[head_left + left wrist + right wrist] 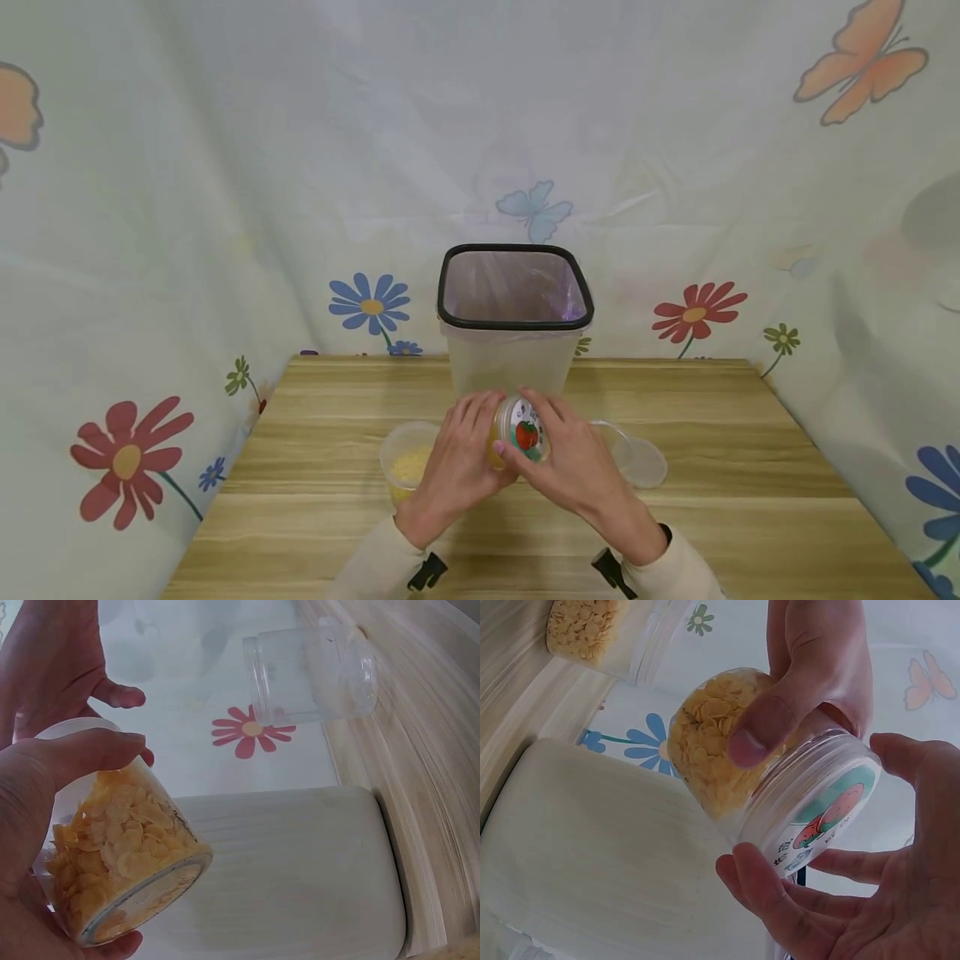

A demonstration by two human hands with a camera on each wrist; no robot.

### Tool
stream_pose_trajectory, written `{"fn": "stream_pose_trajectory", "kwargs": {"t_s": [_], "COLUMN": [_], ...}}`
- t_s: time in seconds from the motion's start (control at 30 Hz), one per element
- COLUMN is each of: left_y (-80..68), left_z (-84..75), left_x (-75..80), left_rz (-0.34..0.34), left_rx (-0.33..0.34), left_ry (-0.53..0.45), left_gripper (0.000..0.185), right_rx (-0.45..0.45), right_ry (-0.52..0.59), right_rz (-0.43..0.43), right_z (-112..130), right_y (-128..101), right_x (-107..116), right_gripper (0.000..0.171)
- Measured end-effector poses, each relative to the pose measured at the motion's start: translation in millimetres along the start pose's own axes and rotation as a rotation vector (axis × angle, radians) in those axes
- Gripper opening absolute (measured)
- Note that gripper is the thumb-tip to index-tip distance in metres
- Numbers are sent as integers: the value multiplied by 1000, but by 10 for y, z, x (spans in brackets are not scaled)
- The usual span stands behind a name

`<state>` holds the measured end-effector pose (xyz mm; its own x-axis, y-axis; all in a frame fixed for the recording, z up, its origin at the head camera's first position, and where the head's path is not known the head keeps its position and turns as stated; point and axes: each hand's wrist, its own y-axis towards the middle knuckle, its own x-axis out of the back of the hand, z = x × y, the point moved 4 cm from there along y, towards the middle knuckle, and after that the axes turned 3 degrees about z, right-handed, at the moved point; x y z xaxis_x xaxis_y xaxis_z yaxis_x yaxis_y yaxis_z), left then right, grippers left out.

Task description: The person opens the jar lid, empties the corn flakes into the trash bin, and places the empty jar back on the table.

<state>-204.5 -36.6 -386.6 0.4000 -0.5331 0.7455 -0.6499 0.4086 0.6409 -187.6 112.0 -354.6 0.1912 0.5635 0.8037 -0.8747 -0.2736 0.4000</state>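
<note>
A clear plastic jar (135,847) of yellow flakes is held up in the air, tilted, between the two hands. The left hand (461,454) grips its body, with the thumb laid across the side. Its white lid (821,817) bears a printed red fruit picture and is seated on the jar. Around the lid's edge the right hand (577,454) has its thumb and fingers bent, pinching it from opposite sides. A second clear jar (396,467), partly filled with yellow flakes and without a lid, stands on the table left of the left hand.
Behind the hands stands a pale bin (510,358) with a black rim and a plastic liner. A see-through jar (307,675) with nothing visible inside is to the right, beside a round translucent disc (648,463). The wooden table (720,533) meets a flower-printed curtain (360,167).
</note>
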Motion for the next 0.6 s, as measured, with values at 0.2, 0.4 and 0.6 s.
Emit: {"fn": "stream_pose_trajectory", "kwargs": {"t_s": [0.2,0.4,0.6], "left_y": [8,-23,-21], "left_z": [9,22,36], "left_x": [12,2,14], "left_rz": [-4,7,14], "left_rx": [5,17,41], "left_ry": [16,7,-8], "left_gripper": [86,88,89], "right_rx": [45,134,240], "right_ry": [22,124,93], "right_rz": [36,85,66], "right_z": [-8,-13,9], "right_y": [18,3,12], "right_x": [12,18,41], "right_gripper": [70,71,74]}}
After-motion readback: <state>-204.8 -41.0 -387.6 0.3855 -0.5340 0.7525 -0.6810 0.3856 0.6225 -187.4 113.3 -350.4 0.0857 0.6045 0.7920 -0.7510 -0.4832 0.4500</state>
